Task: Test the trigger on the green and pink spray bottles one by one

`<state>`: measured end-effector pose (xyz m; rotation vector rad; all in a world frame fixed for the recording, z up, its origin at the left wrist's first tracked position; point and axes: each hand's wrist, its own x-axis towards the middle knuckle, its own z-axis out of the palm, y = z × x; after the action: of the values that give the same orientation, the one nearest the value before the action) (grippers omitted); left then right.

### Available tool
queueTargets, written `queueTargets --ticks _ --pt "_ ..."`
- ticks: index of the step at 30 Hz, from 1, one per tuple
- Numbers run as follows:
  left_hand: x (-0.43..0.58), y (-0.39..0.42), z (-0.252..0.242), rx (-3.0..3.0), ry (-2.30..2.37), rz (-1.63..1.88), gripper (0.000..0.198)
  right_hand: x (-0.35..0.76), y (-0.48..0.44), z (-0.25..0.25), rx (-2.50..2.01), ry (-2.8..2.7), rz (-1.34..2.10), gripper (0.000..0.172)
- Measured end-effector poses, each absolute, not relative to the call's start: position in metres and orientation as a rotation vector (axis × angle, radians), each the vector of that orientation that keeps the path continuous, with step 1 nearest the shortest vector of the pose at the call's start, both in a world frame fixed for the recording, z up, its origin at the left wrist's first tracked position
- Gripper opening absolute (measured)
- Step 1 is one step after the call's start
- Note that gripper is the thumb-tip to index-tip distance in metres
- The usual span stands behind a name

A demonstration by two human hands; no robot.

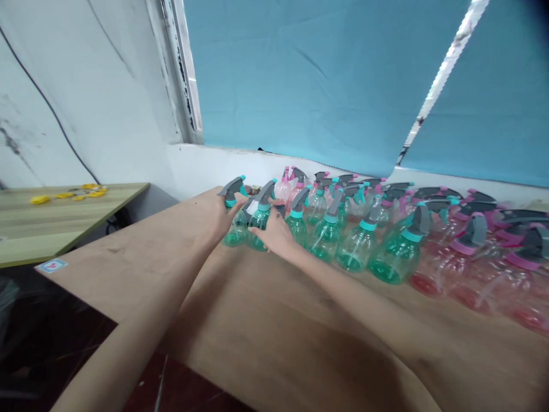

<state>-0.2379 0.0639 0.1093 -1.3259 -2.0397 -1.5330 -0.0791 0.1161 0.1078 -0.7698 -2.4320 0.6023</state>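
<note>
My left hand (226, 219) is closed around the neck of the leftmost green spray bottle (235, 236), which has a grey and turquoise trigger head. Just right of it, my right hand (277, 232) grips the body of a second green spray bottle (259, 220), its thumb across the near side. Both bottles stand upright at the left end of a front row. Beside my right hand is another green spray bottle (297, 224), and more green ones follow to the right. Some of my fingers are hidden behind the bottles.
Pink spray bottles (465, 263) crowd the right side of the brown table (274, 320), with mixed pink and green ones behind. At the left, yellow pieces (40, 199) lie on a wooden desk (26, 229). A white wall ledge and blue curtain (300, 80) bound the back.
</note>
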Motion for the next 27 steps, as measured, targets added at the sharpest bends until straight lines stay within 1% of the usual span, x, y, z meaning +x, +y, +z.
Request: queueTargets --ticks 5,9,15,21,25,27 --pt "-0.234 0.067 0.109 -1.296 -2.045 -1.544 0.034 -0.083 0.116 0.107 -0.888 -2.367 0.638 0.074" --pt "-0.23 0.065 0.11 -1.273 -2.056 -1.546 0.036 -0.081 0.114 0.108 -0.908 -2.369 0.639 0.074" --pt "-0.225 0.052 0.108 -1.242 -2.1 -1.532 0.047 -0.074 0.106 0.112 -0.889 -2.399 0.623 0.075" --pt "-0.218 0.015 0.109 -1.157 -2.101 -1.537 0.056 -0.063 0.09 0.112 -0.848 -2.43 0.582 0.073" --pt "-0.192 -0.018 0.113 -1.056 -2.022 -1.608 0.05 -0.04 0.063 0.112 -0.756 -2.466 0.49 0.074" --pt "-0.17 -0.033 0.112 -1.117 -1.984 -1.647 0.041 -0.022 0.048 0.112 -0.702 -2.518 0.438 0.071"
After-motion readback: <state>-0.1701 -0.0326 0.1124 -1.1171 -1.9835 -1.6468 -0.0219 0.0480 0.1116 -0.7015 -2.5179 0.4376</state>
